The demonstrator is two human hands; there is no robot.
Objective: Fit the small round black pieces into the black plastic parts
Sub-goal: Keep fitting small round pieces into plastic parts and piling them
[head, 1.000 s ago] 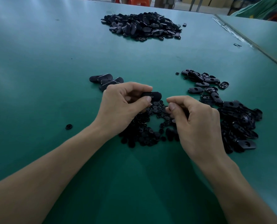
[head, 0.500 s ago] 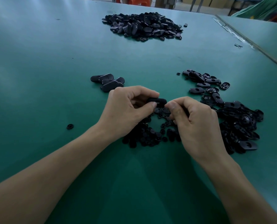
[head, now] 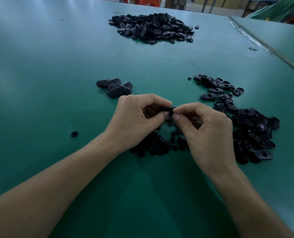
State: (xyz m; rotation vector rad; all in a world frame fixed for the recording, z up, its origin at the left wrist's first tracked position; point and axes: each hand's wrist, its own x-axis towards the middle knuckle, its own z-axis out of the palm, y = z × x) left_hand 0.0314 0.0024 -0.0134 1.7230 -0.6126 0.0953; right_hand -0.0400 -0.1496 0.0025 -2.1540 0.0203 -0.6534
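My left hand [head: 136,121] pinches one black oval plastic part [head: 166,109] between thumb and fingers, just above the table. My right hand [head: 204,131] meets it from the right, thumb and forefinger pinched at the part's end; whatever small piece they hold is hidden by the fingertips. Beneath both hands lies a scatter of small round black pieces [head: 160,145]. A heap of black oval parts with holes [head: 252,133] stretches along the right. A few closed-looking oval parts [head: 115,87] sit just beyond my left hand.
A large pile of black parts [head: 151,28] lies at the far middle of the green table [head: 57,83]. One stray round piece [head: 73,134] sits left of my left wrist. A seam to a second table [head: 266,47] runs along the right.
My right hand has moved up and left until its fingertips meet the part in my left hand. My left hand has shifted slightly towards me with the part.
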